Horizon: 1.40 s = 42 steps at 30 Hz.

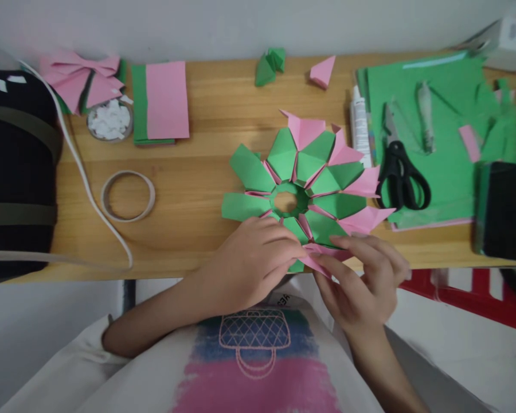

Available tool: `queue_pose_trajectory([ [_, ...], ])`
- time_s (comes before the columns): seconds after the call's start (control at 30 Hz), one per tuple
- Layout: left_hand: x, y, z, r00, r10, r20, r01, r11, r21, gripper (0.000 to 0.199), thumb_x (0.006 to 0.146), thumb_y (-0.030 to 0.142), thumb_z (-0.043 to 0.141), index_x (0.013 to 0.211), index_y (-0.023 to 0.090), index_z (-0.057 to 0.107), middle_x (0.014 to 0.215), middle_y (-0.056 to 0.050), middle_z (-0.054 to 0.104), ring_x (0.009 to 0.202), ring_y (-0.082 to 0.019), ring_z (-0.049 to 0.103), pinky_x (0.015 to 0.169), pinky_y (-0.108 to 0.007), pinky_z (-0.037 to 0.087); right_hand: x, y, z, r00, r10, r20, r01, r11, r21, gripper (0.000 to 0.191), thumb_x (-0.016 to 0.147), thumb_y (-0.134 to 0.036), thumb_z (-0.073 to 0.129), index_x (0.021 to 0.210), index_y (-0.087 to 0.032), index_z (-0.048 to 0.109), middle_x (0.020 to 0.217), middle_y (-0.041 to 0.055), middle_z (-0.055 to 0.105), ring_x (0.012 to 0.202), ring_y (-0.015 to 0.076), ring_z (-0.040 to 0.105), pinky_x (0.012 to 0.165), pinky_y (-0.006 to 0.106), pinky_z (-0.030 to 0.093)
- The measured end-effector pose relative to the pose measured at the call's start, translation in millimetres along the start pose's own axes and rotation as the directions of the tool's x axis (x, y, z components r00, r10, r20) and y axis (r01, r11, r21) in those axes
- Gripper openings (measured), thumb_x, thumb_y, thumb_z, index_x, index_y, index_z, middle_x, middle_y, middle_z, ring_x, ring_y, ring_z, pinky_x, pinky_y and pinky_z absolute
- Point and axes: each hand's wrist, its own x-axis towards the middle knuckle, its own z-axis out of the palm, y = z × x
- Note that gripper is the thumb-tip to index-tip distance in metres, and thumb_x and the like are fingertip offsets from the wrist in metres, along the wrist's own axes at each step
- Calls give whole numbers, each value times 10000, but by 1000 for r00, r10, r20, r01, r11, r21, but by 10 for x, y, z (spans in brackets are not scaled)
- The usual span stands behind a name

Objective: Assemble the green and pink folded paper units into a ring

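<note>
A round paper flower (284, 156) of folded green and pink pieces lies near the table's front edge, with an open ring at its centre. My left hand (258, 258) is closed over its lower edge, fingertips pinching the paper there. On the lower right side, my right hand (365, 281) pinches a pink paper petal (316, 264) between thumb and fingers. Pink tips show on the upper and right petals; the green ones on the left show none. Parts of the lower petals are hidden under both hands.
Scissors (398, 172), a glue tube (360, 129) and a phone (504, 209) rest around green sheets (447, 189) at right. At left are a tape roll (107, 198), a bowl of white bits (110, 120), paper stacks (167, 100), a white cable (79, 166) and a dark bag (17, 172).
</note>
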Motion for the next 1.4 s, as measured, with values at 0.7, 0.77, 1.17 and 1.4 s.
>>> queue_pose_trajectory([
  [0.7, 64, 52, 87, 984, 112, -142, -38, 895, 445, 185, 918, 145, 500, 812, 153, 652, 729, -33, 620, 750, -198, 525, 698, -351, 377, 52, -30, 19, 1000, 1, -19, -1, 1000, 26, 166, 794, -124, 666, 929, -218, 648, 1017, 66, 609, 964, 247, 541, 836, 414, 479],
  [0.77, 70, 64, 101, 977, 151, -154, -58, 873, 484, 203, 906, 146, 502, 746, 160, 626, 686, -28, 593, 715, -195, 507, 689, -352, 368, 59, -40, 32, 1000, 10, -29, -9, 1000, 24, 174, 792, -118, 667, 936, -212, 643, 1014, 71, 612, 957, 249, 549, 835, 418, 479],
  [1.17, 85, 81, 217, 940, 170, -296, -9, 878, 478, 293, 915, 174, 488, 639, 169, 586, 615, -24, 569, 654, -188, 502, 632, -358, 327, 109, -130, 77, 987, 111, -120, -115, 993, -25, 167, 799, -145, 700, 944, -217, 656, 970, 56, 645, 955, 244, 570, 835, 402, 482],
  [1.4, 143, 111, 287, 916, 35, -399, 131, 915, 382, 337, 885, 167, 475, 558, 163, 557, 575, -18, 564, 618, -168, 513, 618, -341, 318, 146, -143, 97, 984, 116, -136, -119, 993, -14, 120, 810, -130, 686, 909, -185, 646, 1000, 84, 646, 991, 264, 562, 843, 422, 483],
])
